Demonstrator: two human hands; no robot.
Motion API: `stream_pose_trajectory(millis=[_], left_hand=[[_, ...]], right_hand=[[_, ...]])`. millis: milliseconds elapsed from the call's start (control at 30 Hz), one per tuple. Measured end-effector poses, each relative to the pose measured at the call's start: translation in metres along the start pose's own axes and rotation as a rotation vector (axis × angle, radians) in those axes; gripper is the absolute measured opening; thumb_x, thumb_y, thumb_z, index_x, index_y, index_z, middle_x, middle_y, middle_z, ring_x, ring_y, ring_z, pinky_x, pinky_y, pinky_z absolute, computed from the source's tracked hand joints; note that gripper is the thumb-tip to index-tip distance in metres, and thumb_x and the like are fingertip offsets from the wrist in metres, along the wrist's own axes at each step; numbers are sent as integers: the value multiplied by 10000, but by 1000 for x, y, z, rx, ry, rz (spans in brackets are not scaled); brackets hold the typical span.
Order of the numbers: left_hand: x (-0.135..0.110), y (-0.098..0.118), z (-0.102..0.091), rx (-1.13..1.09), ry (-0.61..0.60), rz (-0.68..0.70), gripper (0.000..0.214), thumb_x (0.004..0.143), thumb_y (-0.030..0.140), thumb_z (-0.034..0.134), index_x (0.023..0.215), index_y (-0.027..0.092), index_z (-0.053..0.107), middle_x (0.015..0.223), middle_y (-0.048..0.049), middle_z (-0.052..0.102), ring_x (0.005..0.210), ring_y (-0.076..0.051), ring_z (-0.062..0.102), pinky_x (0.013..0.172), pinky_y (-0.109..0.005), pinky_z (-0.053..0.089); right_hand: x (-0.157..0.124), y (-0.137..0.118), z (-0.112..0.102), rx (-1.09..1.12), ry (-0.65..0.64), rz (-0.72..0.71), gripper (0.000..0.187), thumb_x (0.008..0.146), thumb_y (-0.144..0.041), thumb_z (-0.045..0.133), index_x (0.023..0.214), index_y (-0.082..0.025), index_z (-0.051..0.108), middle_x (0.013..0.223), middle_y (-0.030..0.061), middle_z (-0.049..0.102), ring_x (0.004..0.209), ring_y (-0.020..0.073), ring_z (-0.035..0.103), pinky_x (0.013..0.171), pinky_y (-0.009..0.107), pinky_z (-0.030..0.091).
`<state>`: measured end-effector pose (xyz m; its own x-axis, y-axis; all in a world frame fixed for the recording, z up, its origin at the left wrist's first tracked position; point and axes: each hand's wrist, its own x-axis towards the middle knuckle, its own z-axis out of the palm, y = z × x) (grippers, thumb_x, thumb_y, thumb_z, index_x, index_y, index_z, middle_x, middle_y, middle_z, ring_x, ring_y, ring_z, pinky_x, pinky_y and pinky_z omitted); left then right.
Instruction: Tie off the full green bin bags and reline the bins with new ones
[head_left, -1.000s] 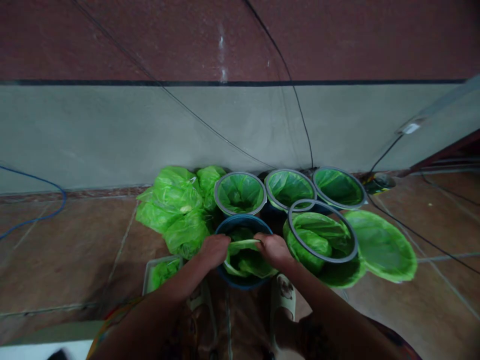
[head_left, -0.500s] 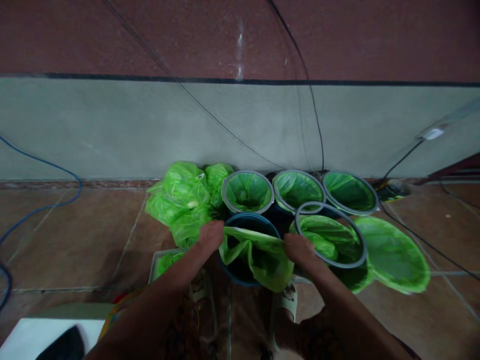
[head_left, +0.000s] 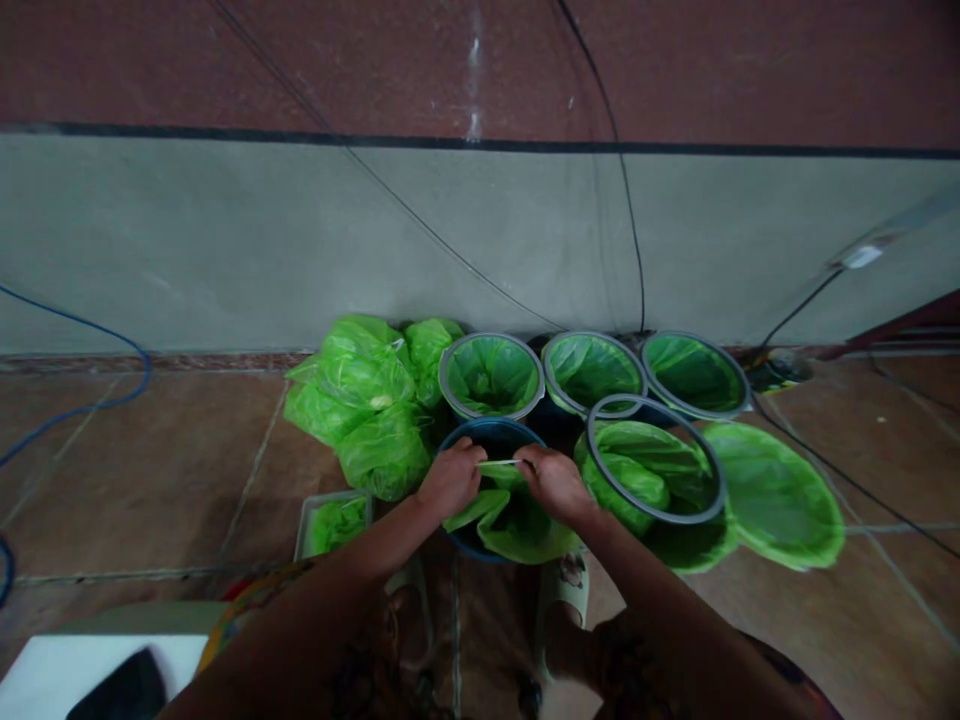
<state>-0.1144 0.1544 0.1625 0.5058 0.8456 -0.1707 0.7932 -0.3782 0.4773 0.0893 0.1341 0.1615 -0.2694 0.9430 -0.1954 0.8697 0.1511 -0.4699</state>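
Over a blue bin (head_left: 495, 432) between my feet, a green bin liner (head_left: 529, 532) hangs partly inside the opening. My left hand (head_left: 454, 478) is closed on the liner's edge at the left. The same edge is pinched by my right hand (head_left: 553, 482), a short way to the right, with a pale strip of the edge stretched between the two. The lower part of the liner sags open toward me. To the right of my right hand, a grey ring (head_left: 724, 490) lies over another bin lined with green plastic.
Several lined bins (head_left: 491, 375) stand along the wall. Filled green bags (head_left: 360, 375) are piled at left, with a small tray (head_left: 304, 530) of green plastic before them. A spread green liner (head_left: 784, 500) lies at right. Cables (head_left: 75, 412) cross the floor and wall.
My hands have moved closer together along the liner's edge, so the taut stretch between them is much shorter. The view has shifted slightly.
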Motion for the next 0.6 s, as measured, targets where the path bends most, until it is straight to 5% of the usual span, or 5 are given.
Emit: stream_pose_trajectory(millis=[133, 267, 467, 600], left_hand=[[3, -11, -5, 81, -11, -101, 246, 849, 89, 433, 952, 157, 646, 1014, -88, 599, 909, -178, 623, 880, -295, 496], [6, -20, -8, 71, -2, -138, 247, 865, 103, 432, 947, 167, 657, 986, -74, 634, 907, -168, 630, 884, -277, 491], [7, -7, -9, -10, 54, -42, 253, 938, 212, 416, 953, 195, 668, 948, -53, 659, 888, -165, 630, 852, -275, 485], [6, 0, -13, 56, 65, -23, 270, 952, 241, 401, 1011, 217, 663, 987, -46, 653, 922, -169, 631, 856, -277, 479]], right_hand=[[-1, 3, -9, 145, 184, 65, 257, 944, -262, 429, 970, -182, 672, 987, 60, 711, 930, 177, 641, 871, 264, 442], [-1, 8, -15, 313, 185, 132, 246, 905, -285, 490, 1026, -159, 663, 970, 60, 710, 842, 169, 651, 817, 271, 474], [-3, -2, -9, 289, 23, 108, 746, 788, -386, 700, 1438, -160, 412, 1230, 108, 652, 1007, 207, 645, 865, 298, 478], [-3, -14, -10, 0, -118, 154, 268, 891, -231, 529, 1119, -184, 662, 1041, 91, 725, 977, 217, 661, 866, 290, 440]])
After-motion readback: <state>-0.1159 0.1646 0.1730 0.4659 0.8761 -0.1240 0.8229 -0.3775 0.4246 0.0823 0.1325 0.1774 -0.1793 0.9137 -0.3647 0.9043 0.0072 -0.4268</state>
